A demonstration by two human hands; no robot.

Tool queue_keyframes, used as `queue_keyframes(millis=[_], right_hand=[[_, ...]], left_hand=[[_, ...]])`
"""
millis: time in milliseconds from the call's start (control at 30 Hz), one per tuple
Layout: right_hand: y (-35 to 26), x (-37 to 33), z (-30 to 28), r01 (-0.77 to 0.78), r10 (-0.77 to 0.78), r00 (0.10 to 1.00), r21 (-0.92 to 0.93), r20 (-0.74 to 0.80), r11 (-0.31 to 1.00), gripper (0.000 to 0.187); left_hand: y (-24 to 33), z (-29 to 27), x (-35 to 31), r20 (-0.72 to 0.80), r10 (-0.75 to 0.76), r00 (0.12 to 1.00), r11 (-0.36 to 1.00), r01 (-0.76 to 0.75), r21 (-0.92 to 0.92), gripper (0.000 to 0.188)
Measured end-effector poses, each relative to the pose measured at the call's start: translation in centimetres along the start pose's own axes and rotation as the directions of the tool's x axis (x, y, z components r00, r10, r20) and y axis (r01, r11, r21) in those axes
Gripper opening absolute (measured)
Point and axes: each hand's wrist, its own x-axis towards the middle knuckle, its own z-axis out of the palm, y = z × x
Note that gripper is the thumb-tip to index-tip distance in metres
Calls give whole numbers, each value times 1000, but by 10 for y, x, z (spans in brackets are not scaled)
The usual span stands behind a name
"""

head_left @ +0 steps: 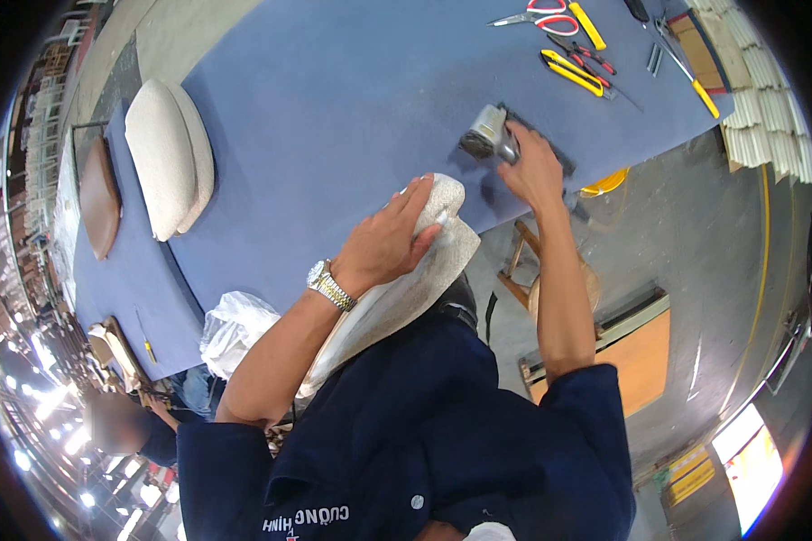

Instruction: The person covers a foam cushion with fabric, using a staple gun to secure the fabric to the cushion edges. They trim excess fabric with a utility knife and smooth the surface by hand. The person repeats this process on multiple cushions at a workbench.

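My left hand [383,239], with a metal watch on its wrist, grips the top end of a light beige fabric-covered cushion [442,257]. The cushion is tilted against my body, and its fabric folds over at the top near my thumb. In my right hand [534,171] is a staple gun [485,129] with a silver head and a dark body, at the front edge of the blue table. The gun is a little blurred and apart from the cushion.
On the blue table [334,99] lie scissors [555,16], a yellow cutter [573,74], pliers [586,56] and a yellow-handled screwdriver [705,97]. Beige cushions [167,158] and a brown one [99,198] sit left. A plastic bag [236,332] is nearer. A wooden stool [568,288] stands right; another person [158,437] works lower left.
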Motion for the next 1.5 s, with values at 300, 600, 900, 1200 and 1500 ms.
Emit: queue_keyframes(millis=[300,600,900,1200,1500], right_hand=[[-80,-152,-62,-5,-28,999,697,36,717,42],[-85,-153,-51,62,-118,991,568,63,820,37],[-98,-146,-65,-44,-66,976,487,208,872,34],[-104,-142,-58,-24,-86,978,518,188,855,36],[-110,-137,-55,-75,-32,977,472,213,878,32]], left_hand=[[10,1,0,56,-85,995,996,87,-25,71],[9,3,-3,69,-87,994,995,84,45,76],[7,10,-5,34,-70,997,998,70,7,83],[5,3,-5,54,-28,998,1000,28,-13,90],[12,-5,2,67,-103,992,995,102,14,93]])
